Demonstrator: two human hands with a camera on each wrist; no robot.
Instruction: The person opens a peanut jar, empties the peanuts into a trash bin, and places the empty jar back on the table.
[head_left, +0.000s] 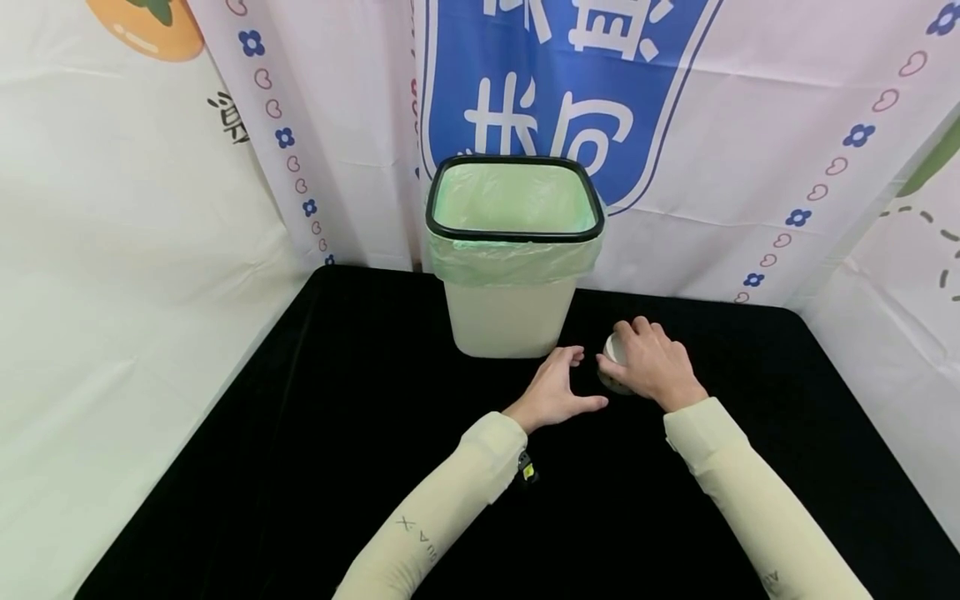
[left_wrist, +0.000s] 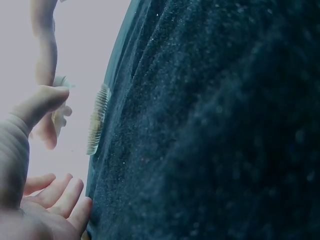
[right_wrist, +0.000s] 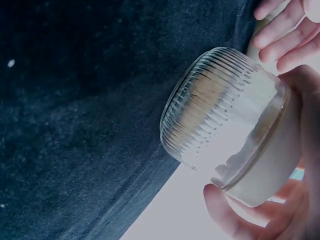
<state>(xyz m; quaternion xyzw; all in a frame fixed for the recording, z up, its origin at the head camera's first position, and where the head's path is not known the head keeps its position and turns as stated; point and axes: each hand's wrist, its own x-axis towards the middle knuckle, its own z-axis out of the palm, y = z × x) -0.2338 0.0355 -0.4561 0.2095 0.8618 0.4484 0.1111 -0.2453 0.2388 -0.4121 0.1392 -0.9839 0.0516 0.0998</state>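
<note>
A ribbed glass jar with a white lid stands on the black table, something brownish showing through its glass. From above, my right hand grips the jar by its lid, thumb on one side and fingers around the other. My left hand is just left of the jar, fingers and thumb spread apart and holding nothing. The left wrist view has the ribbed glass of the jar at the table's edge line, beyond the open left palm.
Behind the left hand stands a white trash bin with a black rim and a pale green liner bag. The black cloth-covered table reaches back to printed white curtains, which also hang at both sides.
</note>
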